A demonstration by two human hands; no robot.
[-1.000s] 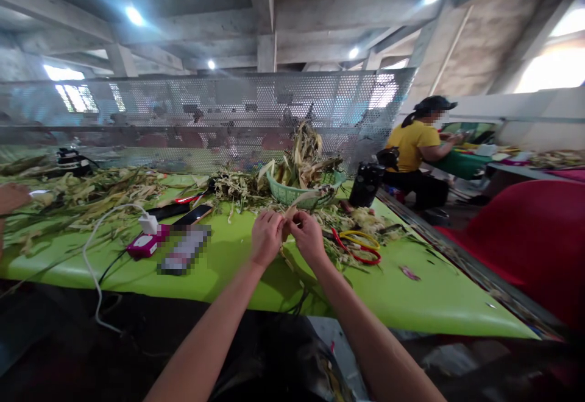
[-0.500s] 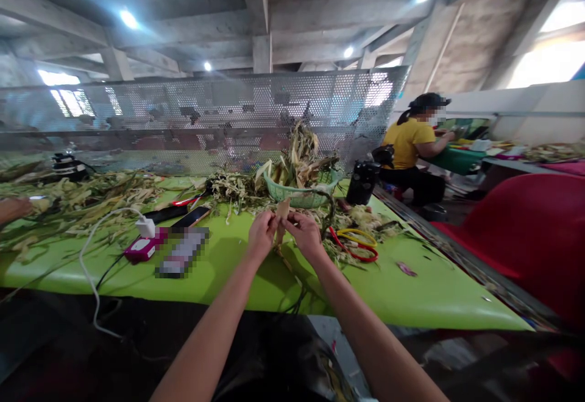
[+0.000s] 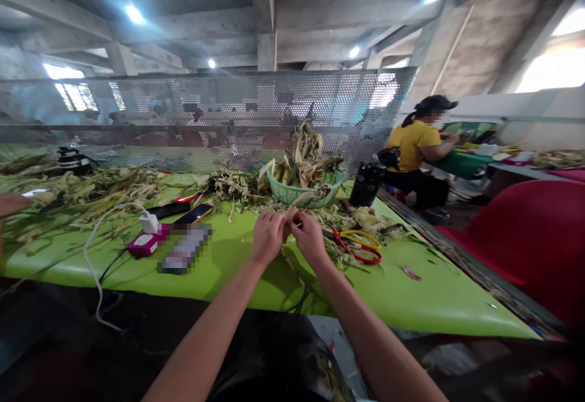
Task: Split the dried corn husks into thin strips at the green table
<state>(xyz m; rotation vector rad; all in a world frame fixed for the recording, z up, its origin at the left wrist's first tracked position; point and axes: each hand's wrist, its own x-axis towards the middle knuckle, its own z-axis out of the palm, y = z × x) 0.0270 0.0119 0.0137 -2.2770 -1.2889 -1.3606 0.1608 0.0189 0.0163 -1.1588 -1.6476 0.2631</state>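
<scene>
My left hand (image 3: 268, 236) and my right hand (image 3: 309, 237) meet above the green table, fingertips pinched together on a pale strip of dried husk (image 3: 291, 211). Its upper end sticks up between them; the part under my fingers is hidden. Just beyond stands a green plastic basket (image 3: 287, 195) heaped with dried husks (image 3: 304, 155). Scissors with red and yellow handles (image 3: 368, 250) lie right of my right hand among loose scraps (image 3: 340, 259). A thin dark strand trails below my hands to the table's front edge.
Left on the table (image 3: 228, 268) are a phone (image 3: 197, 214), a blurred flat item (image 3: 185, 250), a magenta power block (image 3: 145, 243) with a white cable, and piled husks (image 3: 109, 195). A black container (image 3: 367, 184) stands right of the basket. Another person's hand (image 3: 11, 204) shows far left; a person in yellow (image 3: 414, 146) sits right.
My hands have drawn closer round the husk strip, and its upper end now leans to the right. The whole view has shifted slightly.
</scene>
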